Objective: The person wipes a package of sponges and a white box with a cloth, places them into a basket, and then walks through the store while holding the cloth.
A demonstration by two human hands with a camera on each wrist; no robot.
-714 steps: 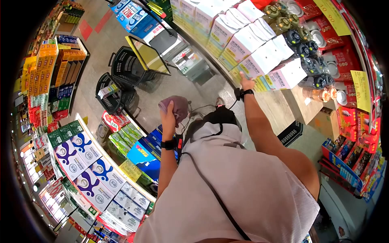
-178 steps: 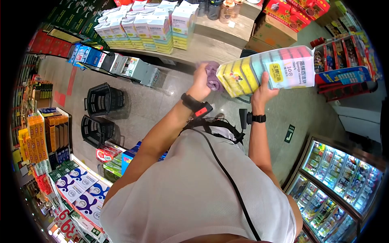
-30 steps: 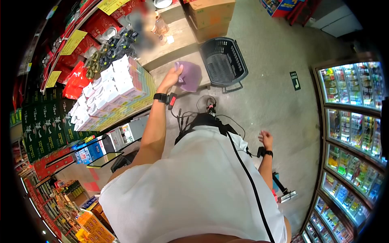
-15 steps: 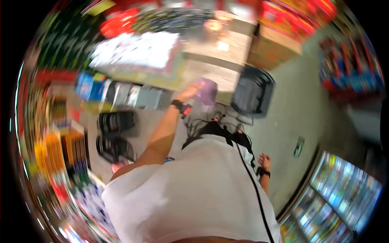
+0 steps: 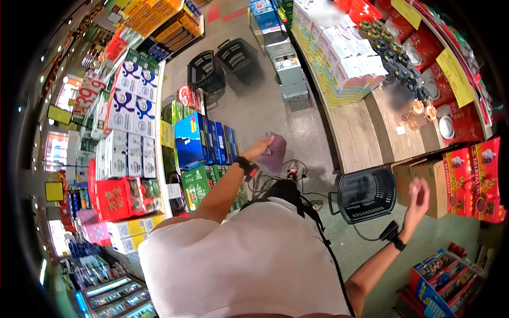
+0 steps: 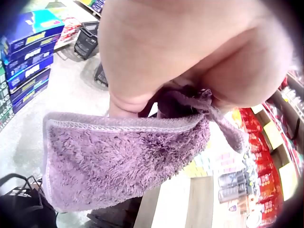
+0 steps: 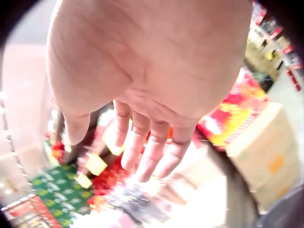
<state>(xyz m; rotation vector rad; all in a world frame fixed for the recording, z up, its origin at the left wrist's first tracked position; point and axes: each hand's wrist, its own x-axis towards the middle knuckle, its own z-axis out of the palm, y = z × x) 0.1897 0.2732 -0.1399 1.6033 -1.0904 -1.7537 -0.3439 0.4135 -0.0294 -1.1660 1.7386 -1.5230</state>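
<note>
My left hand (image 5: 258, 149) grips a purple cloth (image 5: 274, 153) by its upper part, out in front of my body above the floor. In the left wrist view the fluffy cloth (image 6: 118, 156) with a pale stitched hem hangs from the hand, a loop of it sticking out beside the fingers. My right hand (image 5: 417, 204) is raised out to the right with nothing in it. Its fingers (image 7: 156, 147) are extended and loosely spread in the right wrist view. Nearest to it are a black shopping basket (image 5: 366, 195) on the floor and cardboard boxes (image 5: 428, 185).
Packs of sponges (image 5: 350, 69) stand in rows on a stepped wooden display (image 5: 355, 135), with bottles (image 5: 392, 58) beside them. Two more black baskets (image 5: 236, 55) sit further along the aisle. Blue boxes (image 5: 193, 140) line the left side. Cables (image 5: 297, 172) hang near my feet.
Earlier the right hand touched, then held a pack of sponges; it is empty now and has risen outward. The left hand keeps the cloth throughout. The view has swung back toward the aisle.
</note>
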